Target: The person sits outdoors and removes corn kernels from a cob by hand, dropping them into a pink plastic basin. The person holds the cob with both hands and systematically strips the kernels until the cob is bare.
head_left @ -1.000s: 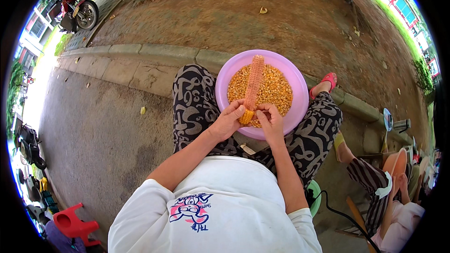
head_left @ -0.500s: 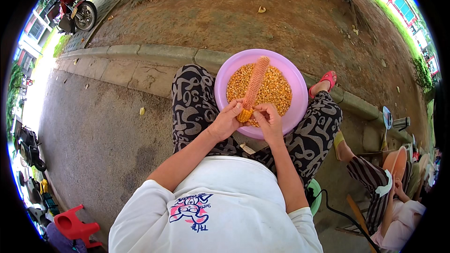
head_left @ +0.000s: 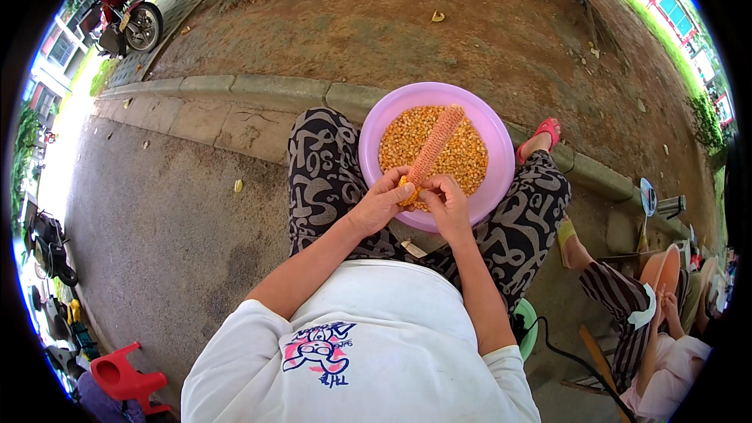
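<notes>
A corn cob (head_left: 435, 146), mostly stripped to its pinkish core, slants up and to the right over a pink basin (head_left: 376, 129). A band of yellow kernels stays on its near end, partly hidden by fingers. My left hand (head_left: 381, 202) wraps round that end from the left, thumb on the kernels. From the right, my right hand (head_left: 446, 205) presses its closed fingers and thumb against the same end. Loose corn kernels (head_left: 398, 139) cover the basin's bottom. The basin sits between my legs.
A stone curb (head_left: 235, 86) runs behind the basin. At right, another person sits with an orange basin (head_left: 662, 270); a green basin (head_left: 526, 321) stands near my right hip. A red stool (head_left: 125, 376) is at lower left. A motorcycle (head_left: 129, 19) is parked at far left.
The cob's far tip has swung to the right and a little nearer. My hands have shifted slightly around its near end, and the left thumb now covers more kernels.
</notes>
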A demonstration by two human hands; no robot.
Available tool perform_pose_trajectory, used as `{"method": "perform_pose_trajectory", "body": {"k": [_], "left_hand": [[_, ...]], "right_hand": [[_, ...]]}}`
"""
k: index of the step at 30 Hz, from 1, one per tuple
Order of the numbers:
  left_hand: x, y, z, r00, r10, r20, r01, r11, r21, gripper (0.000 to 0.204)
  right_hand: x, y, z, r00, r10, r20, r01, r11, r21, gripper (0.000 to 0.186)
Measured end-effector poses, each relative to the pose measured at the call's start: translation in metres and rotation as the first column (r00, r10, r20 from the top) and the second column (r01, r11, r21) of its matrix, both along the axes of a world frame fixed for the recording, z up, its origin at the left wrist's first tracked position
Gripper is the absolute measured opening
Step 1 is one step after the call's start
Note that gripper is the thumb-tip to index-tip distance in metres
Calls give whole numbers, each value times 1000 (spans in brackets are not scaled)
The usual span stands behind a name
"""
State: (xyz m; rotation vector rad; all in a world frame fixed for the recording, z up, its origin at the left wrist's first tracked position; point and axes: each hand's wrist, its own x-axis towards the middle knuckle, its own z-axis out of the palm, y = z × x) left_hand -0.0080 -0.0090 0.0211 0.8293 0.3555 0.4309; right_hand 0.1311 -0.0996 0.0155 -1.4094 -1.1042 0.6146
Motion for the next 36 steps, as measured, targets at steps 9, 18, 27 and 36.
{"method": "perform_pose_trajectory", "body": {"k": [9, 18, 27, 36], "left_hand": [[-3, 2, 0, 998, -62, 28, 63, 997, -47, 35], [-1, 1, -3, 999, -38, -12, 38, 999, 25, 34], [-3, -6, 6, 986, 27, -165, 26, 951, 309, 40], [-8, 2, -4, 980, 195, -40, -197, 979, -56, 42]], "right_hand": [[0, 1, -6, 989, 26, -144, -25, 1000, 3, 6], [-1, 0, -4, 990, -10, 140, 6, 1000, 27, 8], [0, 0, -9, 961, -39, 274, 29, 999, 37, 13], [8, 5, -36, 987, -158, -9, 156, 983, -95, 13]]}}
